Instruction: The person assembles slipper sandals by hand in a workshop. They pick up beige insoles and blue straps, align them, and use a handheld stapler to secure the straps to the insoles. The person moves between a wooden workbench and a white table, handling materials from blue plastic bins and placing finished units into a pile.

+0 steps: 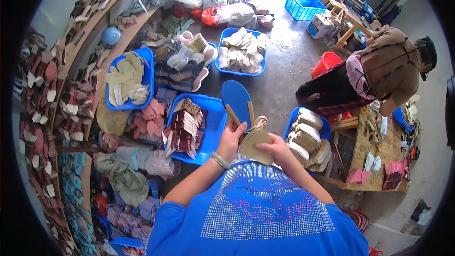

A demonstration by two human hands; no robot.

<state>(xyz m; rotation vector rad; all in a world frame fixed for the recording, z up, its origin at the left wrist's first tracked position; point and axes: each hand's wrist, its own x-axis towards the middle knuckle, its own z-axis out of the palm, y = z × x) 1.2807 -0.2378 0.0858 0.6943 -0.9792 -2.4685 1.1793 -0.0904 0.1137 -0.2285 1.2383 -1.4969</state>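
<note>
Blue trays of cut shoe parts are crowding a grey concrete floor (284, 71), with one blue tray (215, 123) of dark red pieces lying just left of the hands and another tray (326, 128) of stacked beige soles just right. Shelves (61, 80) of more pieces are curving along the left wall, and another person (379, 73) is bending over a wooden desk (379, 156) at right. The left hand (232, 137) is closing its grip around a blue sandal sole (237, 97), holding it upright at chest height. The right hand (277, 149) is pinching a tan insole (256, 144), pressing it against the sandal's lower end.
</note>
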